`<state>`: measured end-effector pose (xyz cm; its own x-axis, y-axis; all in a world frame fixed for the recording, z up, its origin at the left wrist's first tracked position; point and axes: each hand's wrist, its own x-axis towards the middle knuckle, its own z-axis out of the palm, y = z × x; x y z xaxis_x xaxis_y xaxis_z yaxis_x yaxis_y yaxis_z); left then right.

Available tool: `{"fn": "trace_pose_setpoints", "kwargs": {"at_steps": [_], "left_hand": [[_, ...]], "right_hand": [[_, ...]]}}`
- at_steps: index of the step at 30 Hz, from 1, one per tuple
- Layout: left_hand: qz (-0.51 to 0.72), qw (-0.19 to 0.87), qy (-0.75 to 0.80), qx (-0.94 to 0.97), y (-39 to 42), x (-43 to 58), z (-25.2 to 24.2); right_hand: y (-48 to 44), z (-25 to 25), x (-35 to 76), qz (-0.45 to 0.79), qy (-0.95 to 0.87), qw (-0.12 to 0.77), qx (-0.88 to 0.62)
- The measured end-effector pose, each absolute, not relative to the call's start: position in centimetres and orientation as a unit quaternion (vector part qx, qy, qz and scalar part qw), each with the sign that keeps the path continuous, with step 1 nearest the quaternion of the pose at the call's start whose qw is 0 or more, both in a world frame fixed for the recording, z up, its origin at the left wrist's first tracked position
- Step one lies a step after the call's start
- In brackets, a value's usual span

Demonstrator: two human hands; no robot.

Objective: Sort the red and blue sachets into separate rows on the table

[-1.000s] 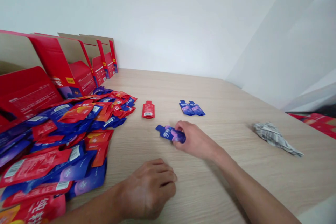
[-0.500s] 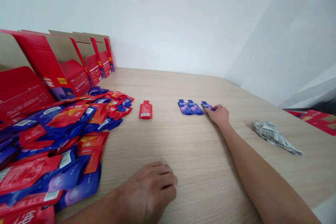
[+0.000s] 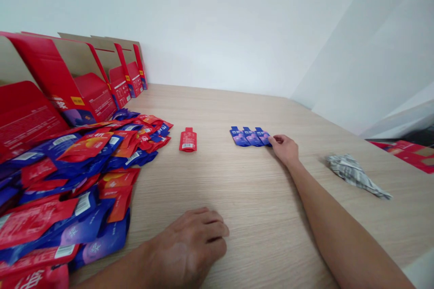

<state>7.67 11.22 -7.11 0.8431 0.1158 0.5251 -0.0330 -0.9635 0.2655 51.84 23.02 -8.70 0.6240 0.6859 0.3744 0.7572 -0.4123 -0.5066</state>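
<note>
Here's the right hand (image 3: 285, 148), out across the table (image 3: 224, 180), its fingers right at the edge of the rightmost blue pouch (image 3: 262, 136)! It lies flat at the end of a short row, spout end pointing away; whether the fingers pinch it or just touch it, I can't tell from here. The left hand (image 3: 191, 244) sits nearer, fingers loosely curled over bare wood; their undersides are hidden, so I can't say how tightly they close.

These pouches look light, soft and a bit slippery, filled with something that gives. I'd take one by its stiffer-looking rim or spout end; a hard squeeze in the middle might make it bulge.

And the count! Three blue pouches in the row, one red pouch (image 3: 188, 141) alone to the left, and a jumbled heap (image 3: 84, 158) of red and blue, too overlapped to count. Behind it, at least four open red boxes (image 3: 64, 76). One crumpled striped cloth (image 3: 356, 176), off right.
</note>
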Motion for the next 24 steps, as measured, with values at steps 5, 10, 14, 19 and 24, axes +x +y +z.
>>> {"fn": "trace_pose_setpoints", "kwargs": {"at_steps": [5,10,14,19,24], "left_hand": [[0.27,0.136,0.023,0.953,11.3,7.6,-7.0],[0.244,0.127,0.029,0.961,11.3,7.6,-6.8],[0.217,0.096,0.033,0.971,11.2,7.8,-6.6],[0.179,0.057,0.023,0.982,11.2,8.2,-6.4],[0.173,0.042,0.039,0.983,11.0,8.1,-6.1]], "right_hand": [[23.2,-9.0,51.8,-0.064,-0.456,0.331,-0.824],[23.0,-9.1,51.4,-0.083,-0.464,0.336,-0.816],[22.5,-8.2,49.6,-0.127,-0.458,0.357,-0.804],[23.2,-5.3,42.7,-0.17,-0.585,0.413,-0.677],[23.1,-3.1,28.5,-0.03,-0.813,0.316,-0.487]]}}
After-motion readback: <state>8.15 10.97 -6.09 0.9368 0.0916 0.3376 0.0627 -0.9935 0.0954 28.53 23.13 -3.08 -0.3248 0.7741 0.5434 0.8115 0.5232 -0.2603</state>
